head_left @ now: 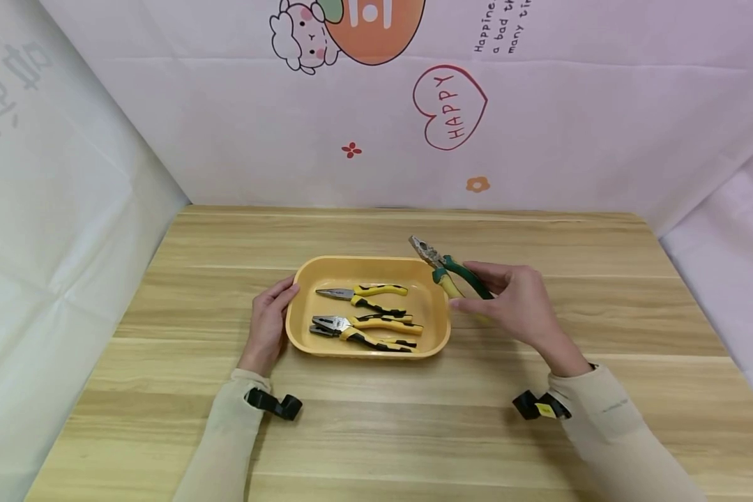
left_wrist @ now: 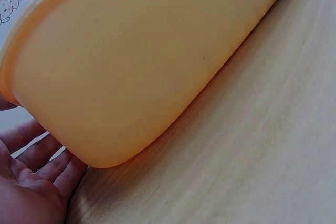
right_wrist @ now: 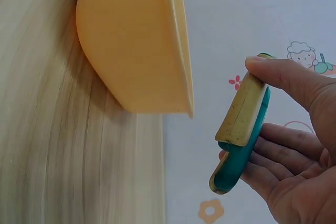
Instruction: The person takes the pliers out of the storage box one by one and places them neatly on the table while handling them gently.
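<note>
A yellow plastic basin stands on the table with yellow-and-black pliers lying in it. Among them are long-nose pliers at the back and combination pliers in front, partly over another pair. My left hand holds the basin's left end, thumb on the rim and fingers against the outer wall. Over the basin's right rim, my right hand grips worn combination pliers by their green-and-yellow handles. Their metal head points up and to the left; in the right wrist view it is hidden.
The wood-grain table runs up to a white printed cloth at the back. More white cloth hangs on the left side. Dark wrist mounts sit on both sleeves.
</note>
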Demonstrator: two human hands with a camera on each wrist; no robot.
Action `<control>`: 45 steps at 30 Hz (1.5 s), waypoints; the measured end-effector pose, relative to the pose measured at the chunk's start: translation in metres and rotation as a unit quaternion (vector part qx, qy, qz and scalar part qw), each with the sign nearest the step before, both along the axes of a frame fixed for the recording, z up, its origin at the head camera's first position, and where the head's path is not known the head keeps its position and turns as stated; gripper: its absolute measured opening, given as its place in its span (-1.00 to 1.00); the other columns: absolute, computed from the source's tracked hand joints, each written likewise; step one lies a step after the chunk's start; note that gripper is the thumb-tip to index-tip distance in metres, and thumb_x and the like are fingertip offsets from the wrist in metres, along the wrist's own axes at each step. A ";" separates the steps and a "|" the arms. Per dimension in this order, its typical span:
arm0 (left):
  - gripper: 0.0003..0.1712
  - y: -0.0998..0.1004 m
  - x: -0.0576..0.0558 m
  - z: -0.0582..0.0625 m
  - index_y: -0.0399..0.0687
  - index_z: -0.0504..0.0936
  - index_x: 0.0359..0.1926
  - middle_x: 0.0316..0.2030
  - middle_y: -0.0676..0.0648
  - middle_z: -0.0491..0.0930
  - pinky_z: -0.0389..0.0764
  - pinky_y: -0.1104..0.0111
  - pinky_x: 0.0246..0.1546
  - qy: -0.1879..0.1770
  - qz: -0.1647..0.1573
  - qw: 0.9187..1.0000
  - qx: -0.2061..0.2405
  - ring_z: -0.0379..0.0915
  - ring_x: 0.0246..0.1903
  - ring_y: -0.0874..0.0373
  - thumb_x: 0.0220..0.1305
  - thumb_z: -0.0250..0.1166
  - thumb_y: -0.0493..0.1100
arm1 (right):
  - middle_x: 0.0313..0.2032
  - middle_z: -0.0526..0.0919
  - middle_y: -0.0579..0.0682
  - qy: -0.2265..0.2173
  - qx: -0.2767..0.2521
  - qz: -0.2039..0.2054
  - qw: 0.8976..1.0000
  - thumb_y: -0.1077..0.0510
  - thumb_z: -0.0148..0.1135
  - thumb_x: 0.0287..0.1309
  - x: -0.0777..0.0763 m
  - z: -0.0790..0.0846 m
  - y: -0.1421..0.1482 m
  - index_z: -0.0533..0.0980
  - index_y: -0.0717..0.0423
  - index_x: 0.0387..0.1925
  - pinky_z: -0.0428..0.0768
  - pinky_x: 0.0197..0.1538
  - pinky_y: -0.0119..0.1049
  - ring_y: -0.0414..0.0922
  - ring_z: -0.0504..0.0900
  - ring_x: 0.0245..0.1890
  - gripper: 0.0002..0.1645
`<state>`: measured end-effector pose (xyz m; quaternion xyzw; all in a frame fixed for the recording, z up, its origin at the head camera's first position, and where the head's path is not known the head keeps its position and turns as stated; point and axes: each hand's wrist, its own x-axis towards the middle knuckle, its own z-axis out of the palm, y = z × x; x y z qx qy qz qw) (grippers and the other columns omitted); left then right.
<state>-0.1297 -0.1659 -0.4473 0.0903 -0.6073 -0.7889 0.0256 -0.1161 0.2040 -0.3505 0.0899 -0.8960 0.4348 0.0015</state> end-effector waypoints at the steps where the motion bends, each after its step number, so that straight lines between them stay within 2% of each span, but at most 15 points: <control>1: -0.57 0.000 0.000 0.000 -0.52 0.47 0.28 0.21 -0.35 0.52 0.65 0.39 0.06 0.001 -0.001 1.000 0.001 0.62 0.04 0.11 0.49 0.12 -0.34 | 0.08 0.70 0.13 0.000 0.000 -0.003 1.000 -0.03 0.65 -0.06 0.000 0.000 0.001 0.65 0.17 0.14 0.65 0.10 -0.11 0.06 0.68 0.07 -0.28; 11: -0.54 -0.001 0.000 0.000 -0.50 0.44 0.30 0.25 -0.35 0.49 0.63 0.37 0.11 -0.002 -0.009 1.000 -0.002 0.59 0.09 0.09 0.50 0.12 -0.31 | 0.04 0.72 0.12 -0.006 0.011 -0.033 0.999 -0.08 0.65 -0.06 0.002 -0.003 0.014 0.64 0.18 0.15 0.69 0.04 -0.25 0.04 0.71 0.03 -0.25; 14: -0.55 -0.001 0.000 0.001 -0.50 0.44 0.31 0.25 -0.36 0.48 0.63 0.36 0.12 -0.003 -0.009 1.000 -0.002 0.59 0.09 0.09 0.50 0.11 -0.31 | 0.03 0.72 0.15 -0.009 0.015 -0.044 0.999 -0.11 0.64 -0.06 0.002 -0.003 0.019 0.64 0.20 0.15 0.70 -0.04 -0.41 0.07 0.72 0.01 -0.23; 19: -0.55 -0.001 0.000 0.001 -0.50 0.44 0.30 0.27 -0.38 0.46 0.62 0.38 0.12 -0.007 -0.008 1.000 -0.001 0.60 0.07 0.12 0.50 0.11 -0.32 | 0.01 0.73 0.16 -0.012 0.016 -0.065 0.998 -0.13 0.64 -0.07 0.001 -0.007 0.026 0.64 0.22 0.13 0.58 -0.20 -0.68 0.10 0.73 -0.03 -0.21; 28: -0.53 -0.001 0.000 0.001 -0.52 0.43 0.30 0.22 -0.31 0.52 0.64 0.40 0.08 -0.004 -0.006 1.000 -0.003 0.62 0.03 0.16 0.49 0.14 -0.31 | -0.01 0.73 0.20 -0.026 0.012 -0.098 0.995 -0.18 0.62 -0.05 0.000 -0.011 0.038 0.63 0.24 0.15 0.60 -0.27 -0.63 0.11 0.73 -0.06 -0.18; 34: -0.54 -0.001 0.000 0.001 -0.51 0.44 0.30 0.20 -0.29 0.55 0.65 0.40 0.06 -0.006 -0.003 1.000 0.002 0.63 0.02 0.15 0.49 0.14 -0.32 | -0.01 0.72 0.22 -0.037 0.030 -0.116 0.992 -0.25 0.59 -0.04 -0.002 -0.016 0.043 0.63 0.23 0.15 0.56 -0.28 -0.62 0.10 0.72 -0.05 -0.15; 39: -0.55 -0.001 0.000 0.000 -0.50 0.45 0.30 0.22 -0.29 0.53 0.64 0.41 0.07 -0.007 -0.005 1.000 -0.004 0.62 0.03 0.16 0.50 0.13 -0.31 | -0.04 0.74 0.22 -0.035 0.044 -0.131 0.990 -0.21 0.60 -0.04 -0.005 -0.022 0.047 0.65 0.23 0.12 0.54 -0.26 -0.60 0.10 0.72 -0.06 -0.20; 45: -0.55 -0.001 0.000 0.001 -0.50 0.45 0.30 0.22 -0.31 0.52 0.63 0.41 0.09 -0.009 -0.008 1.000 -0.006 0.61 0.05 0.14 0.50 0.13 -0.31 | -0.06 0.74 0.23 -0.032 0.060 -0.143 0.987 -0.23 0.59 -0.04 -0.009 -0.029 0.050 0.66 0.24 0.09 0.57 -0.21 -0.44 0.13 0.72 -0.07 -0.20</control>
